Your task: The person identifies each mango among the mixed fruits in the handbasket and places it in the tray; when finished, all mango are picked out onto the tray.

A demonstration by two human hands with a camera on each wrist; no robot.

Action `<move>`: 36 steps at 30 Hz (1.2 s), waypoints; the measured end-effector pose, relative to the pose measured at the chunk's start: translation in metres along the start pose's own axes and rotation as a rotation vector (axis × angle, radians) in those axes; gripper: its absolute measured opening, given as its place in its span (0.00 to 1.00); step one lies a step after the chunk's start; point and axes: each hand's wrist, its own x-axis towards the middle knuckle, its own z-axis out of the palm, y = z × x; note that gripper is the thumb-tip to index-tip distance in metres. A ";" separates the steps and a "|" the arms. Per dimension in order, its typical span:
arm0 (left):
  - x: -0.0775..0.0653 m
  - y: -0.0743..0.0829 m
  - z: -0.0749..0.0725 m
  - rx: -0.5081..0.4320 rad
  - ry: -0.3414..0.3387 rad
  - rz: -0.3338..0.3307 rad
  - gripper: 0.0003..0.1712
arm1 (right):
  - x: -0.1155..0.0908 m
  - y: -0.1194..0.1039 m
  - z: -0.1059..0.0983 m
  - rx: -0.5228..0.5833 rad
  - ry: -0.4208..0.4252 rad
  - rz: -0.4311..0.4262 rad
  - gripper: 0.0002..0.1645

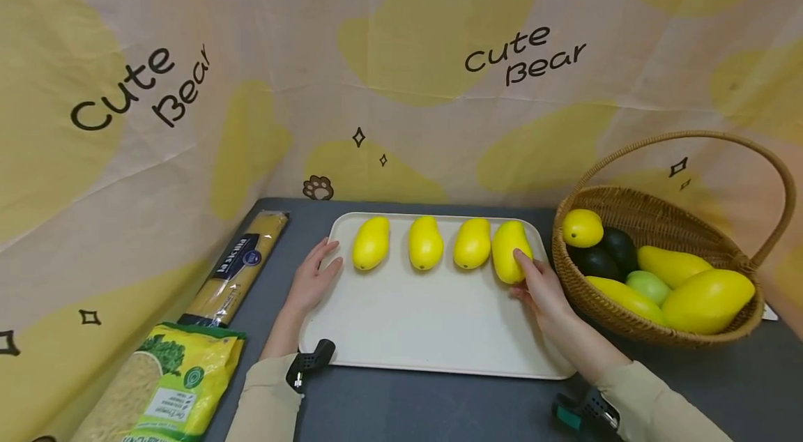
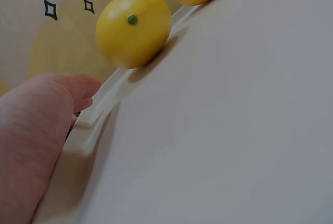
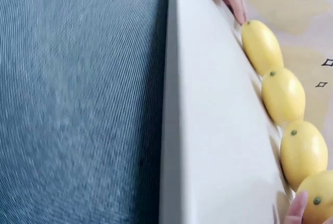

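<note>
Sleeves (image 1: 659,400) outstretched | left hand (image 1: 309,282) relaxed on tray rim (image 1: 439,370) | right hand (image 1: 547,295) gripping mango (image 1: 507,247)

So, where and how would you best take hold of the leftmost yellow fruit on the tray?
I'd probably take the leftmost yellow fruit around its plump middle, coming from above and pinching both long sides: it lies on its side, longer than wide, and a gap on the tray separates it from its neighbour. The left hand, at the tray's left edge, is the nearer one.
</note>
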 end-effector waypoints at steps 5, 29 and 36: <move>0.000 0.001 0.000 0.004 -0.001 0.000 0.28 | 0.006 0.002 -0.001 -0.058 0.022 -0.010 0.51; 0.001 -0.001 -0.001 0.002 -0.005 0.002 0.28 | -0.012 0.006 -0.003 -0.625 -0.043 -0.495 0.57; 0.000 -0.001 0.000 0.002 -0.001 0.008 0.28 | -0.005 0.007 -0.004 -0.704 -0.082 -0.636 0.45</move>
